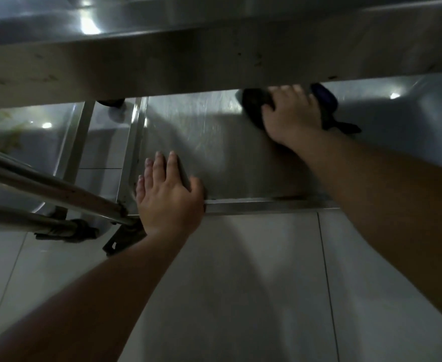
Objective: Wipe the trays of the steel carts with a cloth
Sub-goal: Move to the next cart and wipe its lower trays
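1. Looking down at the bottom tray (214, 152) of a steel cart (214, 66), low over the pale tiled floor (253, 283). Lying flat and wide, filling the middle of the view, with its far part hidden under the shelf above.
2. Showing faint streaks in the shine on the left part of the tray, maybe a wet trail from wiping, though too blurry for being sure. Judging this tray as partly done, with the far right side and near edge likely waiting.
3. Seeing nothing of the top trays' state from here, so not telling how much of the whole job is left.
4. Reaching the right hand (290, 113) deep under the upper shelf, curling its fingers round the dark cloth (256, 105) and pressing it down on the tray near the back.
5. Resting the left hand (167, 192) flat on the tray's front left corner, fingers straight and spread, gripping nothing, likely steadying the cart.
6. Keeping the two hands well apart, one at the front, one at the back.
7. Spotting a wheel bracket (120, 239) just below the left hand.
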Demonstrator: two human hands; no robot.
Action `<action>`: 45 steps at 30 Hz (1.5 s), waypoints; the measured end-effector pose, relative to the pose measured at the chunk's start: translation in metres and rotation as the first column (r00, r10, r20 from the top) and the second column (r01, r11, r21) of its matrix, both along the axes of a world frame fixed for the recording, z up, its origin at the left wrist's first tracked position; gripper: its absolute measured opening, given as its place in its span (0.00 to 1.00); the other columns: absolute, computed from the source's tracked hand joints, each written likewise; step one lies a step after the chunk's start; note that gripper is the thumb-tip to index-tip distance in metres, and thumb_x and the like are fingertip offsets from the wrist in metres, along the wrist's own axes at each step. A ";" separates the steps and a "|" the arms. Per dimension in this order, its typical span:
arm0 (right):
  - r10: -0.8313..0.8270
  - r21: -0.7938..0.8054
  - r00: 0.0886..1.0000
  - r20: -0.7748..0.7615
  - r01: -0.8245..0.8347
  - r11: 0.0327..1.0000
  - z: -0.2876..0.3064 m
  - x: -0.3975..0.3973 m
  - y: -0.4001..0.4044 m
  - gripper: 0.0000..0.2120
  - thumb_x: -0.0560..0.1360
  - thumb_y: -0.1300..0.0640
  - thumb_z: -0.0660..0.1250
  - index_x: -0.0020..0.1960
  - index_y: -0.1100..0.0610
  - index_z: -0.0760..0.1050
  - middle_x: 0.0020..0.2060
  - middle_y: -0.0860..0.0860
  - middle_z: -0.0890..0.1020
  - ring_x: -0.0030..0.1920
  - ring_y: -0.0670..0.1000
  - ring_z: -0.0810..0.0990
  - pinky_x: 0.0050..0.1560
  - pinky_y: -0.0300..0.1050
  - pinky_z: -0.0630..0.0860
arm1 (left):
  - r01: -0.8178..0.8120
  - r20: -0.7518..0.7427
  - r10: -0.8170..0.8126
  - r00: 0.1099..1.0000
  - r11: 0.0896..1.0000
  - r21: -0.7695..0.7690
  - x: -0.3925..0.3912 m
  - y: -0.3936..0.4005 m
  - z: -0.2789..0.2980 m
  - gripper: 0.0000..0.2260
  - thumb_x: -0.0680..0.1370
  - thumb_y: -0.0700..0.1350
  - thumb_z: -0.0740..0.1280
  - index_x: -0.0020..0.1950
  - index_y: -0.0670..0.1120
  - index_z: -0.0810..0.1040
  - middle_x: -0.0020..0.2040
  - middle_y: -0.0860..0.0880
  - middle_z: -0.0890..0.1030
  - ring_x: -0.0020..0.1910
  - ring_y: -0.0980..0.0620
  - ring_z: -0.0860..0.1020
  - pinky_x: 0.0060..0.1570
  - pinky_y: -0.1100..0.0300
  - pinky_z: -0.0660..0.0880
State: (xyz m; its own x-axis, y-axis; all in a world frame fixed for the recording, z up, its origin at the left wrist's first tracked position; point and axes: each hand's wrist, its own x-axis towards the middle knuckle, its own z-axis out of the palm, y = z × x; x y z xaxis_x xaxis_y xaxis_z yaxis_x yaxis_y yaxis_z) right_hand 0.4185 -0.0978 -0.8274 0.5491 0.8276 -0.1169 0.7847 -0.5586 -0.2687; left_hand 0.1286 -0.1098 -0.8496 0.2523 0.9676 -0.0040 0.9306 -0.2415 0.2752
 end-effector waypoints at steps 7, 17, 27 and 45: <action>0.480 0.034 0.876 -0.042 -0.479 0.877 -0.004 -0.039 -0.042 0.29 0.82 0.36 0.52 0.82 0.40 0.59 0.83 0.40 0.56 0.83 0.45 0.50 0.82 0.55 0.48 | -0.021 0.019 0.021 1.000 1.000 -0.010 0.000 0.001 0.001 0.32 0.81 0.60 0.52 0.85 0.55 0.57 0.86 0.51 0.55 0.85 0.53 0.48 0.82 0.50 0.43; 0.535 0.055 0.843 0.051 -0.538 0.841 -0.006 -0.051 -0.165 0.32 0.81 0.28 0.47 0.79 0.41 0.66 0.81 0.40 0.63 0.82 0.46 0.58 0.79 0.55 0.59 | -0.010 0.047 0.015 0.999 0.995 -0.096 0.001 0.002 0.008 0.31 0.82 0.58 0.51 0.86 0.55 0.55 0.87 0.50 0.53 0.85 0.51 0.47 0.83 0.50 0.42; 0.563 0.142 0.741 0.366 -0.642 0.754 0.002 -0.064 -0.204 0.19 0.81 0.49 0.65 0.67 0.57 0.79 0.62 0.56 0.83 0.55 0.60 0.80 0.55 0.57 0.76 | 0.069 0.031 -0.063 0.998 0.959 -0.276 -0.002 0.008 0.041 0.23 0.84 0.55 0.57 0.77 0.49 0.69 0.80 0.44 0.66 0.80 0.42 0.63 0.78 0.40 0.61; 0.214 -0.495 0.849 -0.483 -0.467 0.733 0.022 -0.130 -0.333 0.06 0.83 0.49 0.61 0.48 0.48 0.72 0.42 0.48 0.78 0.41 0.49 0.78 0.39 0.47 0.73 | 0.406 -0.162 -0.553 0.818 0.752 -0.519 -0.066 -0.177 0.055 0.22 0.82 0.53 0.62 0.76 0.49 0.69 0.70 0.47 0.73 0.68 0.45 0.73 0.65 0.48 0.72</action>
